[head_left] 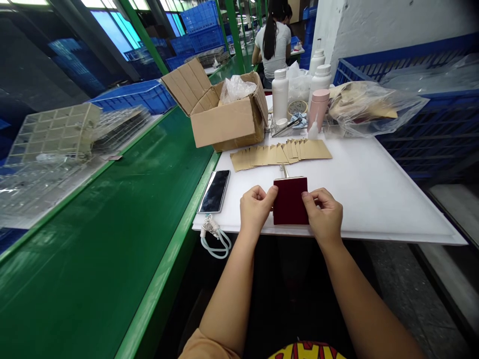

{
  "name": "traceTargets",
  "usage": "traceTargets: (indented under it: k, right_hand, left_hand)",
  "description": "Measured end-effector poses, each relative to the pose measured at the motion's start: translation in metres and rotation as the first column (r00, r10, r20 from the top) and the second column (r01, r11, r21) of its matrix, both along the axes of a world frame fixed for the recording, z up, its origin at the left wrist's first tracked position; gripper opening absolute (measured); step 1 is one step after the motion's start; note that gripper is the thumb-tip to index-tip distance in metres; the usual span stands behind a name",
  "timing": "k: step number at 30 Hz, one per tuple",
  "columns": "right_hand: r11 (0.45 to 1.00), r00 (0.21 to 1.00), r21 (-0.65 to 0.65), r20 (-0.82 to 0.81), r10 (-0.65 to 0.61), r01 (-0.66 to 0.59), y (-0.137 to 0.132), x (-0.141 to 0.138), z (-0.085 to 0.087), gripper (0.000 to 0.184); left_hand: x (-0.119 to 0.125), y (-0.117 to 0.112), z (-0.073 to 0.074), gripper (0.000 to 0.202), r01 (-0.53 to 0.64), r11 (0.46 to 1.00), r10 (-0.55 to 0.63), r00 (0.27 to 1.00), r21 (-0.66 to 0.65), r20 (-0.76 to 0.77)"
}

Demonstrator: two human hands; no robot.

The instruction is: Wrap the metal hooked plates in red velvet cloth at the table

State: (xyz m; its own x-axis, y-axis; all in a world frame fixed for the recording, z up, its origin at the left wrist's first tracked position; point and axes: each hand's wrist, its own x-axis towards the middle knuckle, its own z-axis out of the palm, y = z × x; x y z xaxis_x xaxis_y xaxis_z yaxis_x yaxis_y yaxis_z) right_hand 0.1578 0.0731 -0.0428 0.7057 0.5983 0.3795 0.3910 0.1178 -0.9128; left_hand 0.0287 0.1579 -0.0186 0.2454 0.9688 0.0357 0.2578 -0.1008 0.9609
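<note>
Between my hands is a dark red velvet-looking square (291, 202), held just above the table's near edge. My left hand (256, 205) pinches its left edge between thumb and curled fingers. On the opposite edge, my right hand (324, 212) grips it the same way. A pale strip shows along the square's top, and a small metal-looking piece (284, 170) sticks up behind it; whether the two are joined I cannot tell. Beyond lies a row of overlapping tan cards (280, 153) on the white tabletop (359, 184).
A phone (215, 192) with a looped strap lies at left, beside the green conveyor belt (112, 214). Behind the cards stand an open cardboard box (224, 122), white bottles (280, 94) and a pink bottle (318, 109). Blue crates (441, 129) are at right. A person sits farther back.
</note>
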Motion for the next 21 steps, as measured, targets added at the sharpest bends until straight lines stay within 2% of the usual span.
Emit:
traceTargets:
  k: [5, 8, 10, 13, 17, 19, 21]
  right_hand:
    - [1.0, 1.0, -0.004, 0.005, -0.014, 0.014, 0.0, 0.0, 0.0, 0.028]
    - [1.0, 1.0, -0.002, 0.016, -0.01, 0.01, 0.001, 0.0, -0.001, 0.028]
    - [1.0, 1.0, -0.003, 0.022, -0.012, 0.012, 0.001, 0.0, -0.001, 0.028]
    - [1.0, 1.0, -0.004, 0.022, -0.015, 0.015, 0.001, -0.001, -0.001, 0.028]
    - [1.0, 0.999, 0.007, 0.032, -0.01, 0.01, 0.001, -0.002, -0.001, 0.027]
    - [1.0, 0.999, 0.008, 0.036, -0.01, 0.01, 0.001, -0.002, -0.001, 0.027]
    - [1.0, 0.999, 0.007, 0.035, -0.009, 0.009, 0.001, -0.002, -0.002, 0.027]
  left_hand:
    - [-0.004, 0.0, 0.003, 0.046, -0.01, 0.987, 0.038, 0.983, 0.158, -0.178]
    - [-0.002, 0.0, 0.012, 0.021, -0.001, 0.945, 0.045, 0.991, 0.327, -0.128]
    - [0.004, 0.001, 0.018, 0.019, 0.058, 0.908, -0.018, 0.995, 0.415, -0.1]
    - [0.012, 0.007, 0.023, 0.017, 0.164, 0.911, -0.148, 0.986, 0.379, -0.072]
    - [0.015, 0.014, 0.021, 0.024, 0.179, 0.951, -0.201, 0.977, 0.251, 0.066]
    - [0.015, 0.015, 0.023, 0.032, 0.162, 0.941, -0.187, 0.981, 0.296, 0.056]
    - [0.015, 0.013, 0.027, 0.035, 0.151, 0.906, -0.163, 0.987, 0.394, -0.004]
